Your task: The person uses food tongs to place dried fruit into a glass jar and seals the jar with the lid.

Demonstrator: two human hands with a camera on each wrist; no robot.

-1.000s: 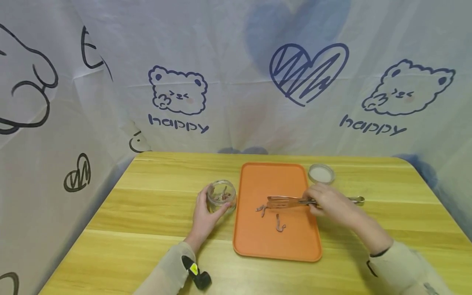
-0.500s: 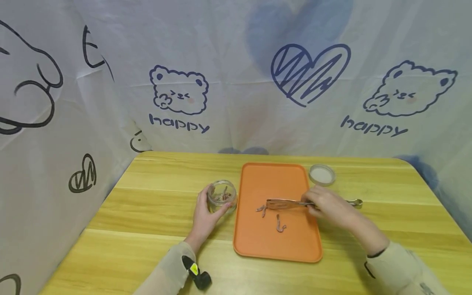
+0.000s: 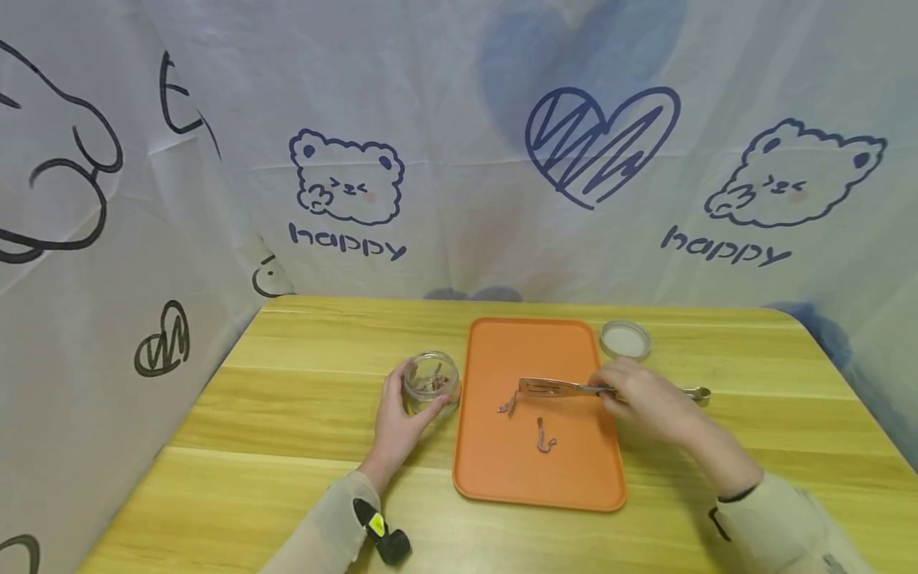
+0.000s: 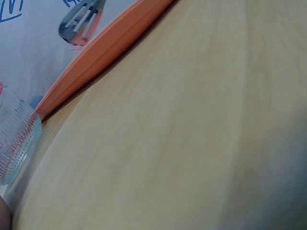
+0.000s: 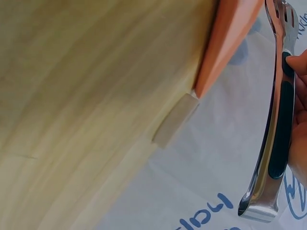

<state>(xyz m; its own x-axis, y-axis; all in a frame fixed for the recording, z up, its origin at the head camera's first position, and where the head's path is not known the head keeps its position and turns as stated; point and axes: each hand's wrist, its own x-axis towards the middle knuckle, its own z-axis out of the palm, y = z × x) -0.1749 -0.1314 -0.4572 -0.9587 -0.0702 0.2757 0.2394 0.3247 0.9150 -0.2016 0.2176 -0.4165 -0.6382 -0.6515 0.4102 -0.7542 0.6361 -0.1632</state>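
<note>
My left hand (image 3: 390, 430) holds a clear glass jar (image 3: 448, 402) by its side, at the tray's left edge. Thin brownish pieces lie inside the jar. My right hand (image 3: 649, 402) grips metal tongs (image 3: 555, 387) over the orange tray (image 3: 534, 482). In the right wrist view the tongs (image 5: 280, 129) show dark grip pads along the handle. The tongs' tips meet one end of a greyish-brown stringy piece (image 3: 508, 403); whether they pinch it I cannot tell. A second stringy piece (image 3: 543, 438), hooked at one end, lies lower on the tray.
A round lid (image 3: 625, 340) lies on the wooden table (image 3: 287, 383) beside the tray's upper right corner. White cloth (image 3: 459, 199) with printed drawings hangs behind the table and on both sides.
The tongs have turned slightly in my right hand, so their slotted face shows more. The stringy piece at their tips has shifted and now slants up towards them. My left hand and the jar stay put.
</note>
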